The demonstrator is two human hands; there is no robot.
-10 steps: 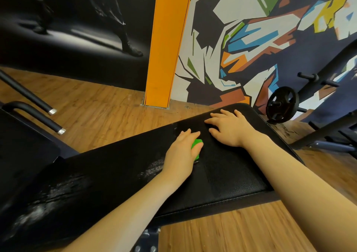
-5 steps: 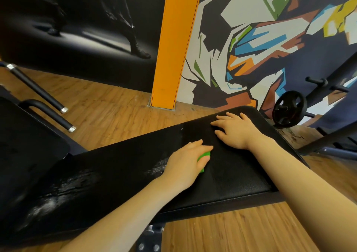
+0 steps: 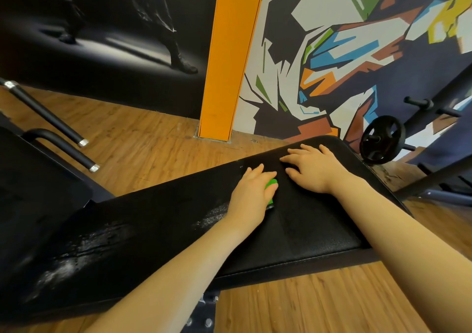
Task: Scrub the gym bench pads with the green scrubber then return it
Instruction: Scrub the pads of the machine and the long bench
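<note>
Since a moment ago the left hand [image 3: 251, 192] has slid the green scrubber [image 3: 271, 188] up the pad toward the far edge, closing on the right hand; half a second back it sat nearer the middle.

Only a sliver of the scrubber peeks out at the 3 o'clock side of that hand, whose fingers curl over it and press it down onto the black bench pad [image 3: 306, 235]. It looks small, light and squashy, the sort of thing that gives under a palm, so I'd judge the top-down cupping hold suits it; how the thumb lies I cannot tell, as the hand hides it. Wet, it may slip out sideways if the press eases.

At 2 o'clock from the scrubber the right hand [image 3: 313, 171] lies flat, fingers spread, bracing the pad. The two hands are nearly touching, so there is little room left that way. Toward 8 o'clock the pad runs long and open, with pale streaks [image 3: 76, 251] on it, probably foam or wet residue. The far edge is close at 12 o'clock, with wooden floor [image 3: 143, 148] beyond; the near edge drops off at 6 o'clock. A weight plate [image 3: 381, 139] stands off at 2 o'clock, well apart, and an orange pillar [image 3: 229, 59] rises at 12.
</note>
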